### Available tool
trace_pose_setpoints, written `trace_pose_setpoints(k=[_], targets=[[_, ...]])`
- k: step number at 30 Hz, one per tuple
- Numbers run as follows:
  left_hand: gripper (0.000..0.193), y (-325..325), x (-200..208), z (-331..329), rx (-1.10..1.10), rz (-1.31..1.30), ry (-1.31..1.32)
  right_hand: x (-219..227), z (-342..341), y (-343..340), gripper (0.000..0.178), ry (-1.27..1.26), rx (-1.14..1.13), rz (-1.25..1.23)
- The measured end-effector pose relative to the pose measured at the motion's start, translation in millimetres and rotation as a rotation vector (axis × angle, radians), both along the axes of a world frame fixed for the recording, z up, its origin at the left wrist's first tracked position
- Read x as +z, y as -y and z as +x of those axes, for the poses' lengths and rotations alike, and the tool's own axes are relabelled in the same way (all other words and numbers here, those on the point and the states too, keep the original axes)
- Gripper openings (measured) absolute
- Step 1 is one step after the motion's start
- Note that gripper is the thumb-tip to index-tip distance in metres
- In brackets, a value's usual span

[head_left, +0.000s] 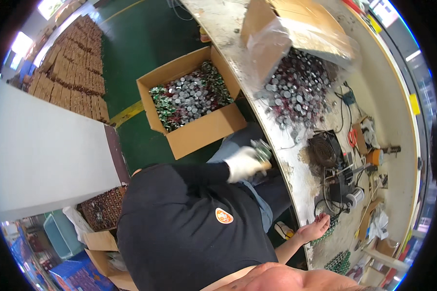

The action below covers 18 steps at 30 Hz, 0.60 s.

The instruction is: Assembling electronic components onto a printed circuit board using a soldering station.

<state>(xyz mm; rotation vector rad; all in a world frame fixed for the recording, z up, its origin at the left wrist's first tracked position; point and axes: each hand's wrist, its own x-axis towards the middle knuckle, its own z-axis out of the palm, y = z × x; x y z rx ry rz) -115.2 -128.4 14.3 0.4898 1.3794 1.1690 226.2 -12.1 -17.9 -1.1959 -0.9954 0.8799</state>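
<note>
Holding a blurred green part (pixel 262 152), the gloved left hand (pixel 242 165) is left of the table (pixel 296 191), nearer than the open carton (pixel 208 131). The right hand (pixel 316 227) bends its fingers near green boards (pixel 339 262); its grip cannot be told.

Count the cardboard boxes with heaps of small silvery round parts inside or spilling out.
2. One open box stands beside the workbench, beyond the gloved left hand; one tipped box lies on the workbench, its heap spilling out. Others could be hidden from view.
</note>
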Motion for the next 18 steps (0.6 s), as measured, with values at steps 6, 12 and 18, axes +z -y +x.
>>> trace_pose_setpoints(k=[6,12,18], targets=[[0.014,48.1,-82.1,-185.4,1.002,0.291,0.124,23.0,-41.8,-6.9,0.017,-0.067,0.155,-0.005],[0.028,106.8,-156.1,-265.3,1.057,-0.130,-0.167,20.0,-47.4,0.8,0.013,-0.077,0.281,0.005],[0.025,50.6,-130.9,-163.9,0.908,-0.049,-0.394,-3.9,-27.2,23.0,0.013,-0.048,0.106,-0.093]])
